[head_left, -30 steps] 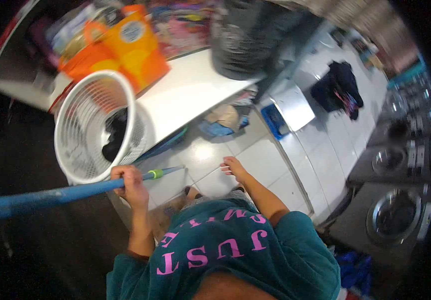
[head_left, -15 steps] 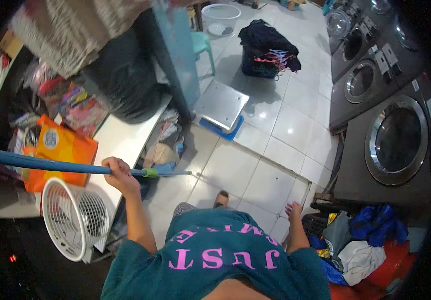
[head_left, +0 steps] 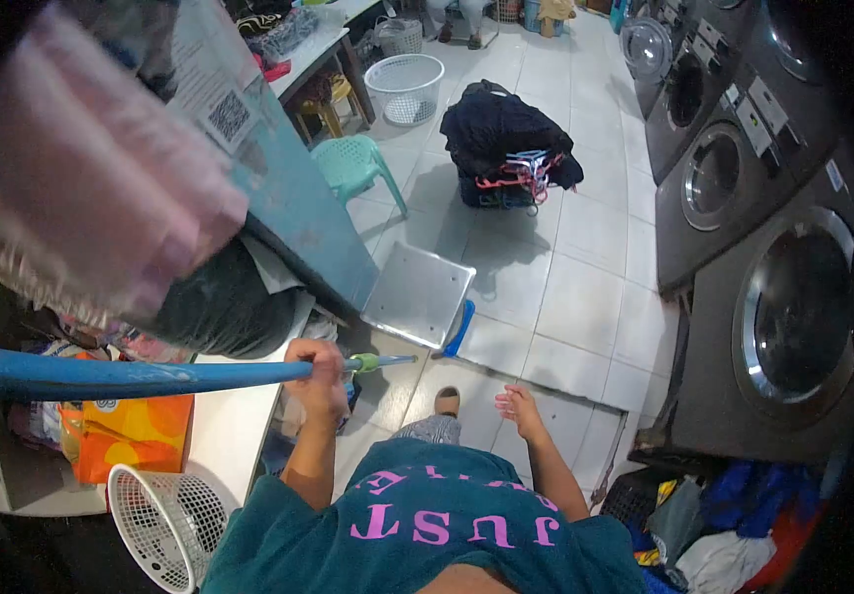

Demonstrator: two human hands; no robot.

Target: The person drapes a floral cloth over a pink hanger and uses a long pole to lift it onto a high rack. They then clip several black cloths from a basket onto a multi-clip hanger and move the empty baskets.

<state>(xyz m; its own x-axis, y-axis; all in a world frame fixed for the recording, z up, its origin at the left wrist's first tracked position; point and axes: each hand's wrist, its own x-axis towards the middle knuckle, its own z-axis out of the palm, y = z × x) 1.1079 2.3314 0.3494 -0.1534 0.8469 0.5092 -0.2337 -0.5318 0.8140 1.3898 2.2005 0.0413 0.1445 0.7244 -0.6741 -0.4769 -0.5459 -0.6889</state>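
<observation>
My left hand [head_left: 316, 381] is closed round a long blue pole [head_left: 150, 376] held roughly level. A green collar [head_left: 365, 363] and a thinner rod show just beyond my fist; the pole's other end runs out of view at the left. My right hand [head_left: 518, 408] is held out in front of my body over the tiles, fingers apart and holding nothing. Ahead of both hands, a square metal platform [head_left: 419, 295] with a blue edge lies on the floor. Blurred pinkish cloth [head_left: 100, 188] hangs at the upper left, above the pole.
Front-loading machines [head_left: 793, 307] line the right side. A basket heaped with dark clothes and hangers [head_left: 508, 139] stands ahead on the white tiles. A green stool [head_left: 352, 170] and white basket [head_left: 405, 87] are beyond the blue panel [head_left: 298, 208]. Another white basket [head_left: 164, 530] is at lower left.
My view has shifted forward, with more of the room ahead showing. My left hand and the pole sit farther right in view; my right hand has come inward and forward.
</observation>
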